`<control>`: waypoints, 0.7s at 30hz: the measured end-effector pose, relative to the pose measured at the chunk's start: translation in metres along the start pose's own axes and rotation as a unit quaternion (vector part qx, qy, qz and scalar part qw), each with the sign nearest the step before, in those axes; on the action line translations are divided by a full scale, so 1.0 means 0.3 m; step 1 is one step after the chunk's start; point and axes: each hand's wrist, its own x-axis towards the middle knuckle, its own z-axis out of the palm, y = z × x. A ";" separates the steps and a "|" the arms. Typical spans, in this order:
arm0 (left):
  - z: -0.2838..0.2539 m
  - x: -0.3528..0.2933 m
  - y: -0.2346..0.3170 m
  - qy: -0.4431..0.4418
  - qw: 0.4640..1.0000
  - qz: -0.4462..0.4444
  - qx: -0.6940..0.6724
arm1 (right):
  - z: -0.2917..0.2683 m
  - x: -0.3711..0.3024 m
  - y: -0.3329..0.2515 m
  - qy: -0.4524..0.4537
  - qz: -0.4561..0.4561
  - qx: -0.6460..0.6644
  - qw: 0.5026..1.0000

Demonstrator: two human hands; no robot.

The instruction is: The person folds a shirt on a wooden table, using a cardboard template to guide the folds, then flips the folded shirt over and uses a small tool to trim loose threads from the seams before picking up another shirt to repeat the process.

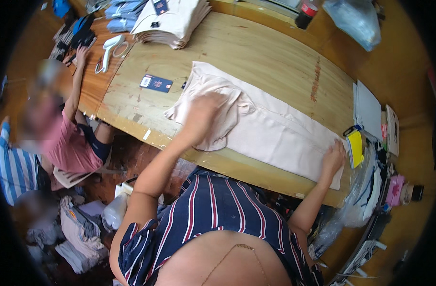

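A pale pink garment (284, 136) lies folded into a long strip across the table in front of me. Its left end is bunched up, and a dark blue hang tag (156, 83) on a thin string rests beside that end. Over the bunched cloth is my left hand (206, 112), its fingers smeared by motion, so I cannot make out their grip. At the right end of the strip, my right hand (333, 157) rests on the fabric with its fingers stretched out.
A stack of similar pale garments (172, 21) stands at the far left, next to folded blue clothes (125, 14). A white tagging-gun-like tool (113, 43) lies near a person in a pink shirt (72, 143). A dark drink bottle (306, 14) stands at the back; papers (368, 107) line the right edge.
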 end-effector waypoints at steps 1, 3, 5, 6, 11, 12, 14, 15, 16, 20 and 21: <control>-0.096 -0.018 -0.056 -0.009 0.994 -0.105 -0.002 | -0.016 0.021 -0.115 -0.011 -0.080 0.124 0.989; -0.177 -0.112 -0.186 -0.029 0.975 -0.165 0.146 | -0.084 -0.015 -0.446 -0.073 -0.195 0.370 0.905; -0.197 -0.185 -0.262 -0.067 0.976 -0.136 0.157 | -0.126 -0.105 -0.691 -0.170 -0.429 0.264 0.847; -0.193 -0.182 -0.270 -0.090 0.977 -0.126 0.149 | -0.134 -0.155 -0.782 -0.191 -0.529 0.206 0.800; -0.177 -0.175 -0.291 -0.136 0.972 -0.130 0.137 | -0.001 -0.018 -0.957 -0.430 -0.240 0.495 0.716; -0.183 -0.166 -0.287 -0.127 0.975 -0.128 0.128 | 0.027 0.102 -0.963 -0.374 -0.147 0.616 0.678; -0.174 -0.178 -0.309 -0.123 0.977 -0.132 0.118 | 0.042 0.338 -0.948 -0.304 0.014 0.720 0.624; -0.166 -0.167 -0.317 -0.122 0.979 -0.124 0.111 | 0.166 0.471 -0.896 -0.267 0.020 0.718 0.642; -0.166 -0.173 -0.320 -0.122 0.977 -0.133 0.109 | 0.224 0.541 -0.873 -0.255 0.055 0.670 0.695; -0.164 -0.165 -0.314 -0.144 0.977 -0.100 0.125 | 0.518 0.764 -0.730 -0.214 0.044 0.406 0.887; -0.169 -0.171 -0.307 -0.159 0.973 -0.086 0.144 | 0.524 0.776 -0.757 -0.203 0.038 0.326 0.923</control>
